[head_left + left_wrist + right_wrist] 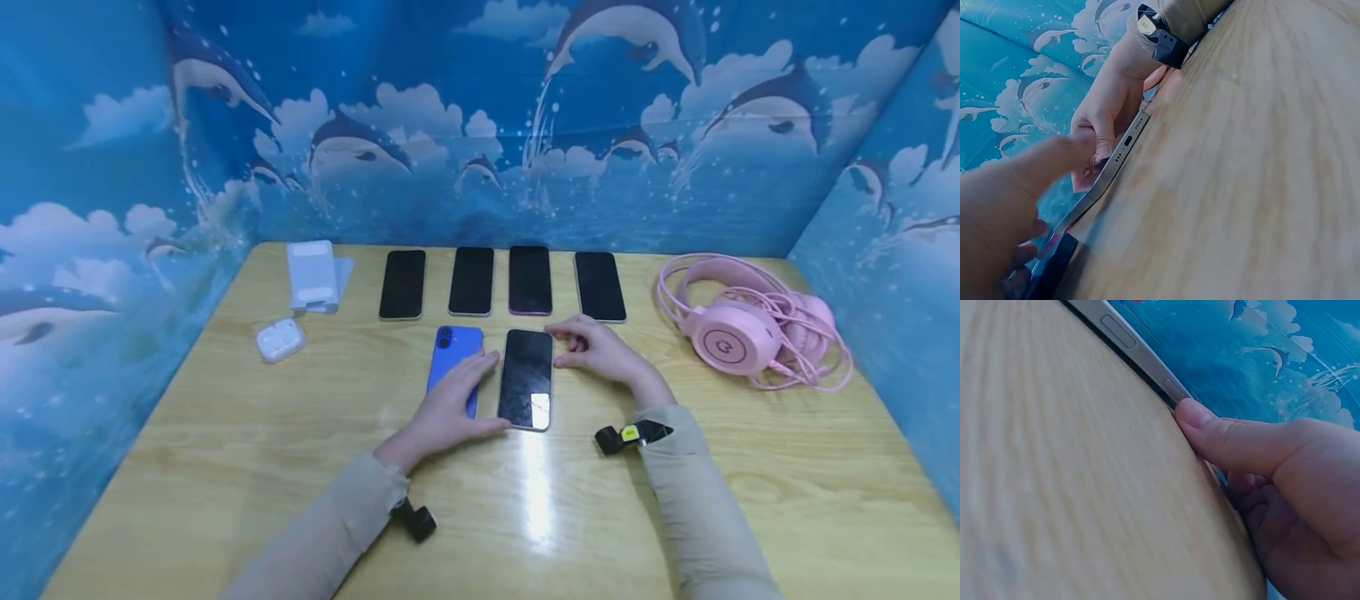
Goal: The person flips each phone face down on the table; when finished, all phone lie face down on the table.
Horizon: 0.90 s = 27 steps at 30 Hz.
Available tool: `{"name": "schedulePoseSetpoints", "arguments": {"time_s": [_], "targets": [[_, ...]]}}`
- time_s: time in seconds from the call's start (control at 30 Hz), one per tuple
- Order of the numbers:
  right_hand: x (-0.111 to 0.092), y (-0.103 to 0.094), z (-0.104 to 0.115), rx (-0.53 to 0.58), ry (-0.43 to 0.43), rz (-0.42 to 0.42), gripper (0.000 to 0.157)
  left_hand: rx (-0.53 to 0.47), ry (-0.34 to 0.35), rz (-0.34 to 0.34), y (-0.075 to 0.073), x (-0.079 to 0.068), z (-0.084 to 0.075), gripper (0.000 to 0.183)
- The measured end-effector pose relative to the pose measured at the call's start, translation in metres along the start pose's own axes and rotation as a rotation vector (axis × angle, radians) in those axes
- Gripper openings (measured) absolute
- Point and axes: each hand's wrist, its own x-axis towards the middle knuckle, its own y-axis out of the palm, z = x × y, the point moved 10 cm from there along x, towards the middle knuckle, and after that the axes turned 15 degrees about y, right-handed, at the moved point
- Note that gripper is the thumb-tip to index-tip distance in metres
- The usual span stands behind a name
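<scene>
A smartphone with a dark screen (527,371) lies face up in the middle of the table, its metal edge (1107,178) low against the wood. My left hand (453,408) spreads over a blue phone (452,346) lying camera side up to the left. Its thumb reaches the dark phone's lower left corner, and its fingers extend towards that phone's left side. On the other side, my right hand (600,350) has its thumb and index finger at the upper right edge. In the right wrist view, the thumb (1194,415) touches the phone's side near a button; the other fingers are bent in.
Several dark-screened phones (472,282) form a row at the back. Pink headphones (731,337) with a coiled cable lie at the right. At the left are a white earbud case (281,340) and pale flat packages (312,275). Dolphin-printed cloth (420,183) encloses the table.
</scene>
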Motion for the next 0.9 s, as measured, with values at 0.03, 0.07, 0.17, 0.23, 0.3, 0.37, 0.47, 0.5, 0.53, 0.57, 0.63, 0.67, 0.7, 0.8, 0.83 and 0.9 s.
{"name": "schedulePoseSetpoints", "arguments": {"time_s": [0.03, 0.07, 0.17, 0.23, 0.3, 0.37, 0.47, 0.5, 0.53, 0.57, 0.63, 0.67, 0.7, 0.8, 0.83, 0.9], "targets": [[0.000, 0.000, 0.000, 0.009, -0.001, -0.002, 0.056, 0.028, 0.004, 0.008, 0.001, -0.001, 0.000, 0.097], [0.000, 0.000, 0.000, 0.014, 0.004, 0.000, 0.056, 0.057, 0.010, 0.019, 0.001, -0.001, -0.001, 0.097], [0.001, 0.001, -0.001, 0.016, 0.025, 0.002, 0.056, 0.127, 0.037, 0.064, 0.003, -0.001, -0.002, 0.094], [0.001, 0.001, -0.002, 0.010, 0.037, 0.008, 0.056, 0.154, 0.051, 0.086, 0.005, -0.001, -0.003, 0.092], [0.001, 0.001, -0.002, 0.006, 0.038, 0.011, 0.056, 0.171, 0.065, 0.095, 0.006, -0.001, -0.004, 0.090], [0.000, 0.001, 0.000, 0.006, 0.034, 0.013, 0.055, 0.187, 0.079, 0.099, 0.007, 0.000, -0.004, 0.088], [-0.001, 0.001, 0.002, -0.002, 0.022, 0.009, 0.052, 0.205, 0.094, 0.101, 0.008, 0.000, -0.005, 0.085], [-0.001, 0.001, 0.003, -0.003, 0.019, 0.008, 0.051, 0.210, 0.094, 0.106, 0.008, 0.000, -0.005, 0.085], [-0.001, 0.002, 0.004, -0.005, 0.014, 0.007, 0.050, 0.212, 0.094, 0.111, 0.009, 0.000, -0.005, 0.084], [-0.002, 0.002, 0.005, -0.006, 0.007, 0.005, 0.049, 0.213, 0.095, 0.116, 0.010, -0.001, -0.005, 0.084], [-0.003, 0.003, 0.007, -0.007, -0.002, 0.004, 0.047, 0.217, 0.090, 0.125, 0.011, -0.001, -0.004, 0.083], [-0.003, 0.003, 0.008, -0.006, -0.011, 0.004, 0.047, 0.218, 0.088, 0.127, 0.011, -0.001, -0.004, 0.083], [-0.003, 0.003, 0.008, -0.003, -0.018, 0.004, 0.046, 0.220, 0.087, 0.128, 0.011, -0.001, -0.004, 0.083], [-0.001, 0.002, 0.006, 0.060, -0.008, 0.015, 0.045, 0.226, 0.090, 0.125, 0.010, -0.001, -0.004, 0.083], [-0.001, 0.002, 0.005, 0.101, -0.003, 0.024, 0.044, 0.225, 0.093, 0.124, 0.010, -0.001, -0.004, 0.084], [0.000, 0.001, 0.002, 0.182, 0.012, 0.040, 0.043, 0.219, 0.093, 0.120, 0.009, -0.001, -0.004, 0.084]]}}
